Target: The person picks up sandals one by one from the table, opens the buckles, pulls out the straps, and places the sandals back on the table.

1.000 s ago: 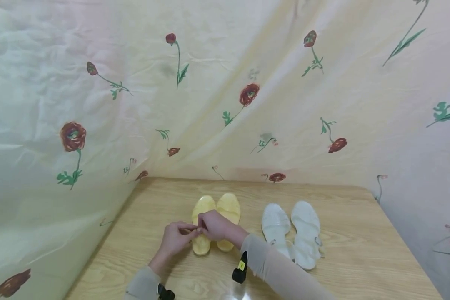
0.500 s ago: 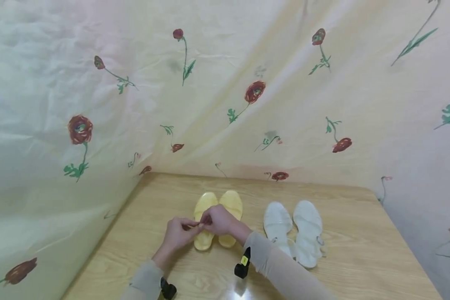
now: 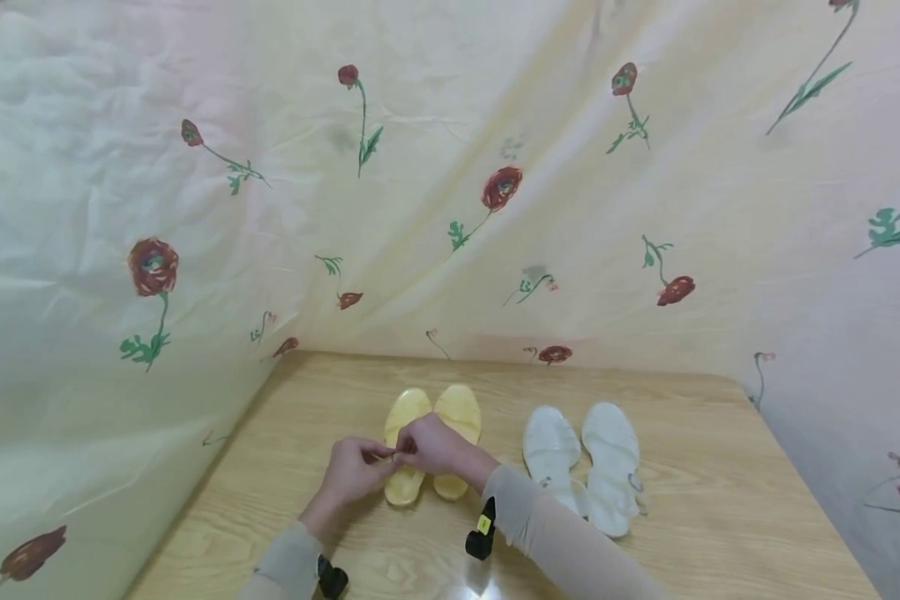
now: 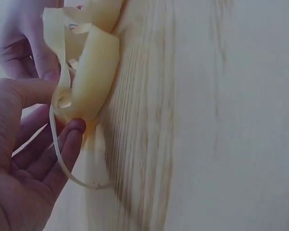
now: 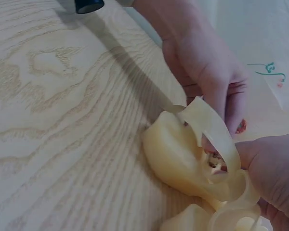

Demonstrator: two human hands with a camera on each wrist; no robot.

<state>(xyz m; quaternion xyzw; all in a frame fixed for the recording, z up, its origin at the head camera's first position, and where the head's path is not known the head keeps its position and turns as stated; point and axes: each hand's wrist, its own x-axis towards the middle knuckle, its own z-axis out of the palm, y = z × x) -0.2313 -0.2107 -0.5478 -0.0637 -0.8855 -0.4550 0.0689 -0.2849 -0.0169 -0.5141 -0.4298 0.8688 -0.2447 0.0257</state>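
Observation:
Two yellow jelly sandals stand side by side on the table, the left sandal (image 3: 405, 408) and the right sandal (image 3: 459, 406). Over the left one, my left hand (image 3: 351, 473) and right hand (image 3: 437, 446) meet, fingertips together. In the left wrist view, the left hand's thumb and fingers pinch the ankle strap (image 4: 94, 72) near its side, and a thin strap end (image 4: 58, 150) hangs in a curve past the fingers. The right wrist view has my right hand (image 5: 274, 168) pinching the strap from the other side; its fingertips and the fastening are partly hidden.
A pair of white sandals, one at left (image 3: 551, 442) and one at right (image 3: 611, 454), stands on the wooden table (image 3: 720, 467) to the right. Flower-printed cloth (image 3: 420, 208) hangs behind and beside the table. Wrist cameras are strapped to both forearms.
Both hands stay at the left yellow sandal, with only small finger shifts. The head view drifts slightly and comes back. The sandals keep their places.

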